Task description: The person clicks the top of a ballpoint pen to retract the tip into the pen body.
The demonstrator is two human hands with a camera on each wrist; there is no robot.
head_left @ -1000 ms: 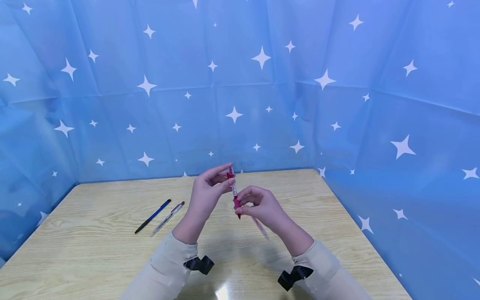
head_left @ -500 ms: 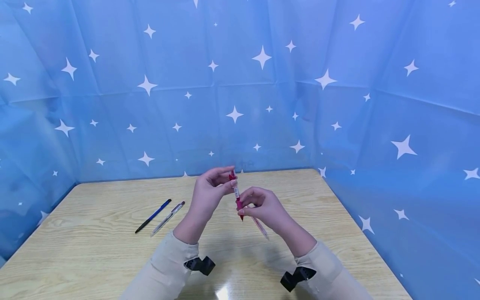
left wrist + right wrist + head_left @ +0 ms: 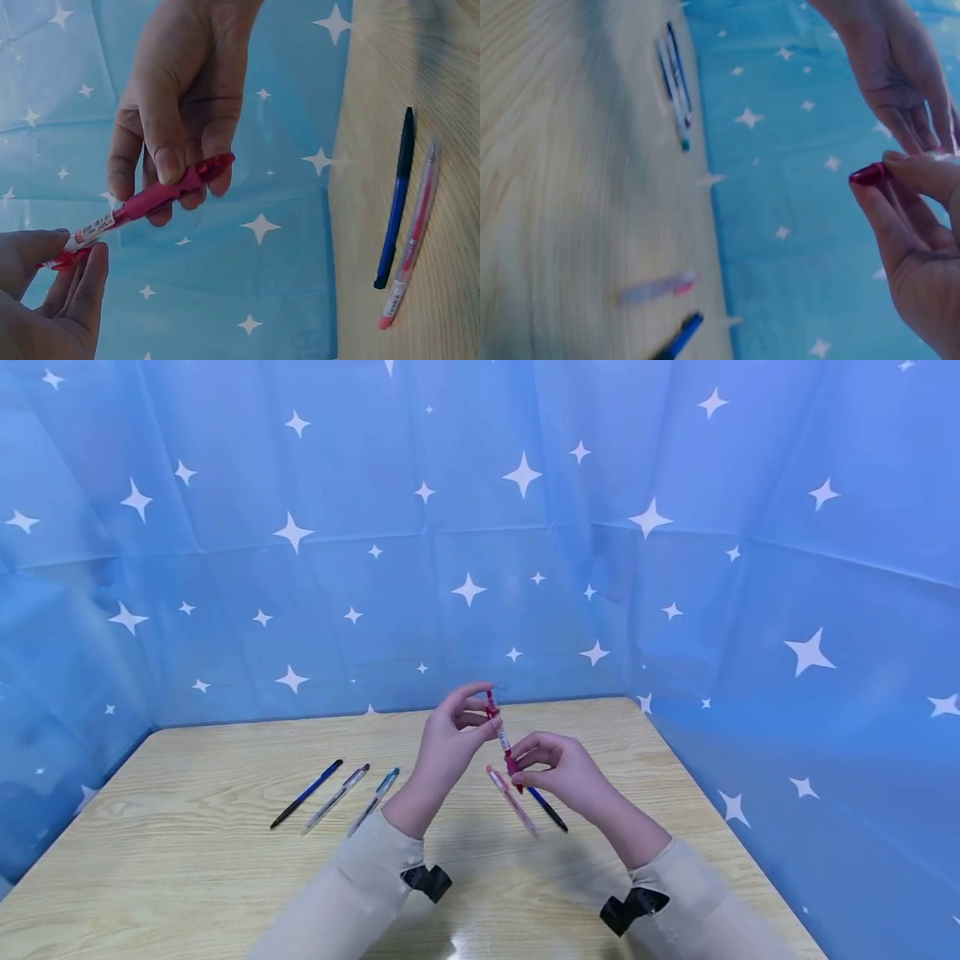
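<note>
A red pen (image 3: 503, 739) with a clear, labelled middle is held up over the table, tilted, between both hands. My left hand (image 3: 452, 735) pinches its clip end between thumb and fingers. Lower down, my right hand (image 3: 558, 768) pinches the pink grip (image 3: 156, 199) close to the red tip (image 3: 868, 175). On the table beneath the right hand lie a pink pen (image 3: 513, 802) and a blue and black pen (image 3: 551, 812), side by side.
Left of the left forearm, a blue and black pen (image 3: 306, 793), a clear pen with a dark end (image 3: 335, 798) and a teal-ended pen (image 3: 375, 799) lie on the wooden table (image 3: 187, 860). A blue starry curtain (image 3: 375, 635) stands behind.
Both hands have moved right with the red pen between them. The teal-ended pen and the right-hand blue and black pen have come into sight from behind the hands and arms.
</note>
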